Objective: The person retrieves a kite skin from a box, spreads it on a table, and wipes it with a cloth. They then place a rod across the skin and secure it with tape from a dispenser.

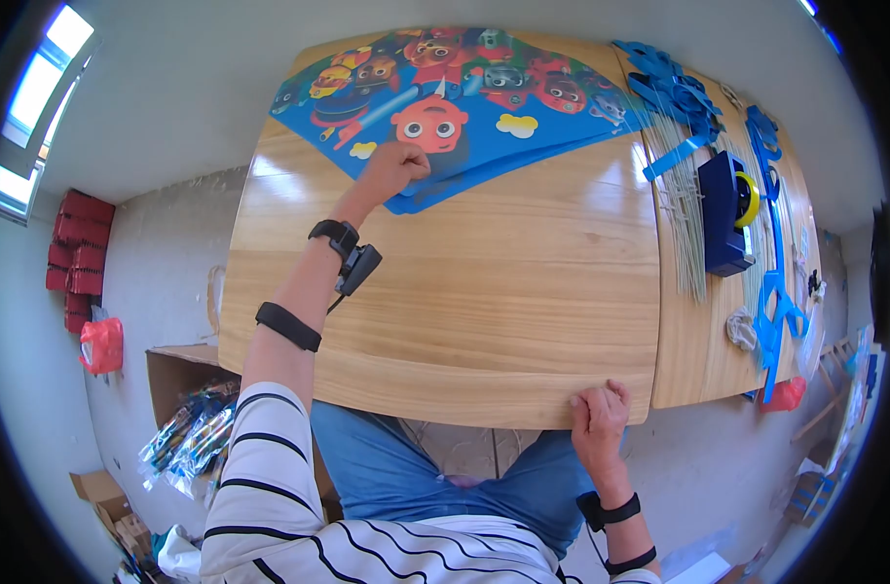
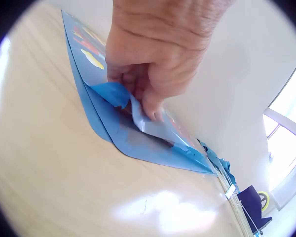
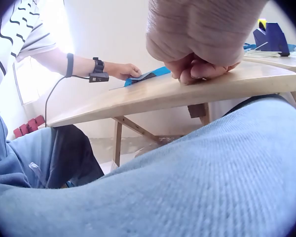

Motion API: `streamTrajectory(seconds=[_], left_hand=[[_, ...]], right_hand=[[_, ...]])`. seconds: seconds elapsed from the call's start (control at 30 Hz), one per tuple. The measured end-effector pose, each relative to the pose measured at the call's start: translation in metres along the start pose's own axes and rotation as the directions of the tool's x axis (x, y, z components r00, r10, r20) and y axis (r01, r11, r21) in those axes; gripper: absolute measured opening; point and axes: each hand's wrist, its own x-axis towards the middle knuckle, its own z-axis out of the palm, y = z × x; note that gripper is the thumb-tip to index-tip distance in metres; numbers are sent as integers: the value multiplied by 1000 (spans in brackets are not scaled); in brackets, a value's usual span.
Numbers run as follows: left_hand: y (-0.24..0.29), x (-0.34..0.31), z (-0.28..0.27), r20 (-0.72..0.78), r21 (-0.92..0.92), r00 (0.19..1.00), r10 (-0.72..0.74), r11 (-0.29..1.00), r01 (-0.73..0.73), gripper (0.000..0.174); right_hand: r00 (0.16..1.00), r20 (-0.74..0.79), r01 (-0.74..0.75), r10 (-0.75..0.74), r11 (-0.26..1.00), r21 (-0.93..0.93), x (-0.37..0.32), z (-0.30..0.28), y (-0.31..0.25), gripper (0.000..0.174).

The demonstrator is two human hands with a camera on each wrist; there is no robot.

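Observation:
A stack of thin blue sheets [image 1: 494, 167] printed with cartoon faces lies at the far side of the table. My left hand [image 1: 391, 170] pinches the near edge of the top sheet. In the left wrist view that edge [image 2: 155, 129] bends up between thumb and fingers, and another blue sheet [image 2: 96, 116] lies flat underneath. At the table's front right edge rests my right hand [image 1: 601, 420], its fingers loosely curled and holding nothing. In the right wrist view its fingertips [image 3: 202, 73] are at the tabletop.
The wooden table [image 1: 445, 282] meets a second table on the right. Thin sticks [image 1: 684, 224], a dark blue tape dispenser [image 1: 723, 216] with yellow tape, and blue strips [image 1: 674, 88] lie there. An open cardboard box [image 1: 177, 375] with plastic-wrapped things stands at the left.

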Motion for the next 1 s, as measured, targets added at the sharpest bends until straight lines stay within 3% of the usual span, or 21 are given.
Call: streamTrajectory(seconds=[0.03,0.13,0.2,0.23,0.3,0.4,0.5,0.63,0.7,0.8,0.9,1.0], left_hand=[[-3,3,-2,-32,10,999,15,1000,-15,10],[-13,12,-5,-352,-153,936,-21,988,-36,11],[-13,17,-20,-498,-234,835,-236,963,133,14],[-18,20,-25,-507,-459,802,-317,886,60,16],[-33,20,-29,-453,-806,749,-484,581,-112,19],[-54,7,-35,-448,-678,780,-438,735,23,22],[-73,1,-35,-271,-797,828,-491,597,93,20],[-45,-7,-30,-264,-834,825,-499,547,65,19],[-41,-6,-29,-282,-840,822,-494,542,37,19],[-63,0,-32,-274,-840,849,-452,542,17,19],[-62,-3,-35,-300,-817,849,-436,577,7,19],[-57,-8,-35,-249,-816,856,-453,575,66,19]], right_hand=[[1000,-1,2,-2,1000,6,0,0,0,7],[1000,-10,6,-6,1000,13,-2,2,3,7],[1000,-17,10,-9,1000,17,-2,2,4,7],[999,-29,13,-12,1000,21,-1,2,3,7],[999,-47,25,-23,999,32,0,0,1,7],[999,-37,17,-15,999,43,1,-1,2,7],[994,-96,39,-48,995,-97,22,-1,22,11],[956,-289,-42,-56,946,-323,112,-28,39,39],[942,-323,-200,87,920,-336,150,-28,56,38],[960,-236,-256,152,817,-516,181,-14,91,25],[976,-193,-193,96,789,-583,182,6,109,12],[984,-170,-60,-57,786,-615,181,4,113,5]])
